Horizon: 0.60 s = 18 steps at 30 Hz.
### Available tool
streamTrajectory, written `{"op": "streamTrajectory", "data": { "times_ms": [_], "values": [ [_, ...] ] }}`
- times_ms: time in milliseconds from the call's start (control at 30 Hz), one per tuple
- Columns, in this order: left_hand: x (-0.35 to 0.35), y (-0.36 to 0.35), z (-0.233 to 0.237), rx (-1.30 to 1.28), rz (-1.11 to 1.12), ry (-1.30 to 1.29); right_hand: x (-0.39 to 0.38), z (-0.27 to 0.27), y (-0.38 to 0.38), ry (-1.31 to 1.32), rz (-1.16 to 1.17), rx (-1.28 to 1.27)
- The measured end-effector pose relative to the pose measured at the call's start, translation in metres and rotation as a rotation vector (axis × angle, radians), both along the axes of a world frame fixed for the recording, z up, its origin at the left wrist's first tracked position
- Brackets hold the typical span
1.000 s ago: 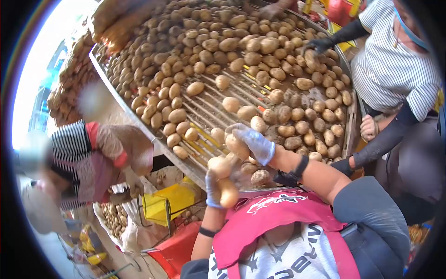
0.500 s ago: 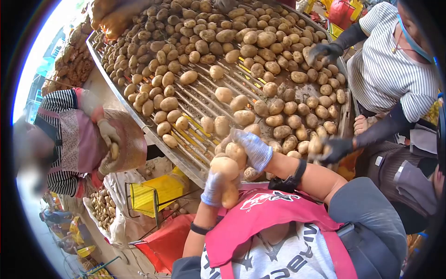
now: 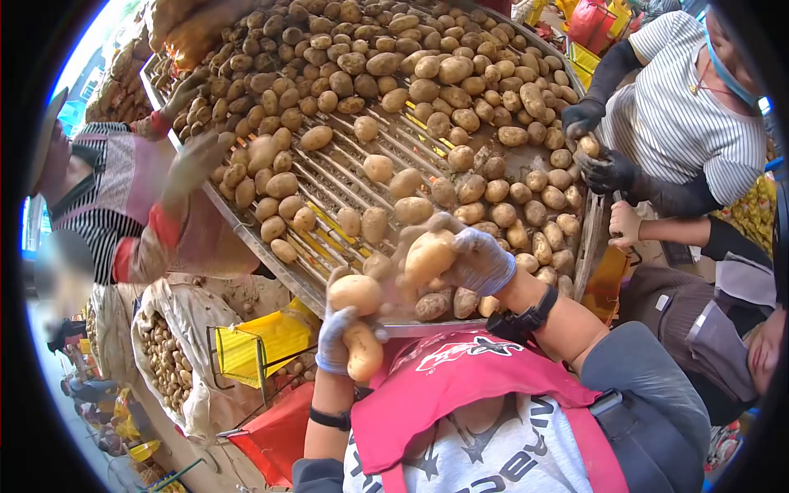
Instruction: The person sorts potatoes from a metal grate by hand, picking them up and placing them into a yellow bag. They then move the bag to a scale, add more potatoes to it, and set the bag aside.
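My left hand (image 3: 332,341), in a pale glove, is closed around potatoes at the near edge of the slatted table. One round potato (image 3: 355,294) sits at its fingertips, and a longer potato (image 3: 363,352) pokes out below, by the pink apron (image 3: 493,370). To its right, my right hand (image 3: 486,261), gloved too, grips a large pale potato (image 3: 429,256) just above the table. Its fingers are partly hidden behind that potato. Many loose potatoes (image 3: 415,210) lie on the slats (image 3: 341,168) beyond both hands.
On the left, a co-worker's blurred gloved hand (image 3: 193,164) reaches over the metal rim (image 3: 238,226). A co-worker's black-gloved hand (image 3: 610,171) holds a potato at right. A yellow basket (image 3: 267,345), a red container (image 3: 275,435) and a white sack of potatoes (image 3: 164,353) stand below left.
My hands have moved apart, the left down-left with its potatoes, the right up-right with one. The left co-worker now reaches over the table; the right co-worker's hands have come together around a potato.
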<state>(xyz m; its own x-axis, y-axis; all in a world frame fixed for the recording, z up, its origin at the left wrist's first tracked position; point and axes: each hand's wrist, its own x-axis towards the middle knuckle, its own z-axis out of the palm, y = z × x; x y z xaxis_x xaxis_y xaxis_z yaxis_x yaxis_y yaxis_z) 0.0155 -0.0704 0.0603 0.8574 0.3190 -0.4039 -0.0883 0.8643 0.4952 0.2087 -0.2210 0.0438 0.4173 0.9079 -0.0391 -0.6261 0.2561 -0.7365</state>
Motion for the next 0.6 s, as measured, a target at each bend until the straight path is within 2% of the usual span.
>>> {"op": "streamTrajectory", "data": {
  "times_ms": [33, 67, 133, 167, 233, 267, 367, 400, 433, 500, 533, 600],
  "values": [
    [0.002, -0.003, 0.005, 0.013, -0.073, 0.015, 0.001, -0.006, 0.001, -0.065, -0.02, 0.03],
    [0.007, -0.008, 0.004, 0.017, -0.076, -0.005, 0.003, -0.01, 0.005, 0.029, -0.008, 0.104],
    [0.012, -0.016, -0.001, -0.045, -0.141, -0.034, 0.007, 0.005, 0.015, 0.487, 0.085, 0.128],
    [0.012, -0.019, -0.011, -0.064, -0.141, -0.029, 0.004, 0.001, 0.022, 0.233, 0.003, 0.047],
    [0.016, -0.019, -0.014, -0.011, -0.238, -0.084, -0.001, -0.001, 0.038, 0.575, 0.053, 0.263],
    [0.02, -0.022, -0.013, -0.083, -0.229, -0.066, -0.006, 0.001, 0.041, 0.566, 0.056, 0.182],
    [0.022, -0.013, -0.013, -0.242, -0.331, -0.114, -0.02, 0.003, 0.047, 0.392, -0.023, -0.01],
    [0.02, -0.009, -0.017, -0.281, -0.385, -0.151, -0.024, 0.002, 0.047, -0.034, -0.005, -0.073],
    [0.019, -0.01, -0.025, -0.228, -0.333, -0.053, -0.029, 0.003, 0.047, -0.452, -0.036, -0.147],
    [0.016, -0.009, -0.036, -0.109, -0.211, 0.147, -0.049, 0.014, 0.057, -0.36, 0.034, -0.08],
    [0.006, -0.006, -0.029, -0.151, -0.206, 0.15, -0.054, 0.017, 0.06, -0.412, -0.002, -0.052],
    [-0.003, -0.001, -0.01, -0.062, -0.199, 0.157, -0.057, 0.016, 0.065, -0.503, -0.001, -0.09]
  ]
}}
